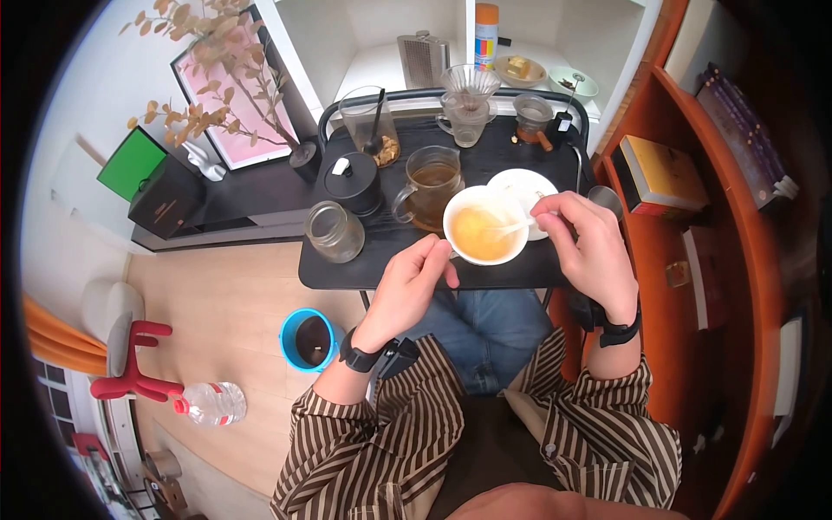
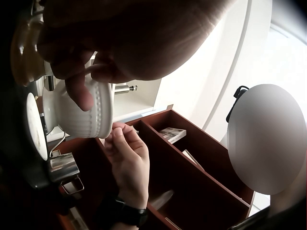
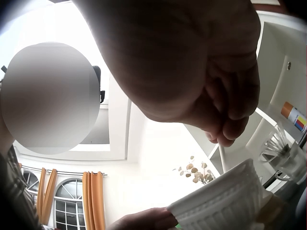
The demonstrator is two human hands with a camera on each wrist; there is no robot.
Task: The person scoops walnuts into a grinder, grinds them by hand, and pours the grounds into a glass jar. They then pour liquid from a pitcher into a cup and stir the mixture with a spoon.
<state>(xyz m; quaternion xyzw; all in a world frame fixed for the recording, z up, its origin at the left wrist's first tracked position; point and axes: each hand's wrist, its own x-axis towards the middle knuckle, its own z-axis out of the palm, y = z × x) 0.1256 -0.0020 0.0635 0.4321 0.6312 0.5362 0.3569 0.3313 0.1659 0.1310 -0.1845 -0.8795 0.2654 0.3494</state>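
Note:
Over the front of the black tray table, my left hand (image 1: 406, 282) holds a white cup (image 2: 98, 122) by its handle side. The cup has a ribbed outside and yellow-orange liquid (image 1: 478, 227) in it. My right hand (image 1: 596, 256) pinches the handle of a white spoon (image 1: 511, 229), and its bowl end dips into the liquid. In the right wrist view the spoon's stem (image 3: 222, 158) goes down behind the cup's rim. A white saucer (image 1: 520, 182) lies behind the cup, partly hidden by it. Left of the cup stands a glass pitcher (image 1: 433, 178) of brownish liquid.
On the tray table (image 1: 390, 276) are a glass jar (image 1: 334, 232), a black lidded canister (image 1: 351, 184), a tall glass (image 1: 360, 108) and a glass dripper (image 1: 468, 87). A blue bucket (image 1: 290, 342) and a water bottle (image 1: 212, 404) are on the floor; a brown shelf (image 1: 667, 225) stands at right.

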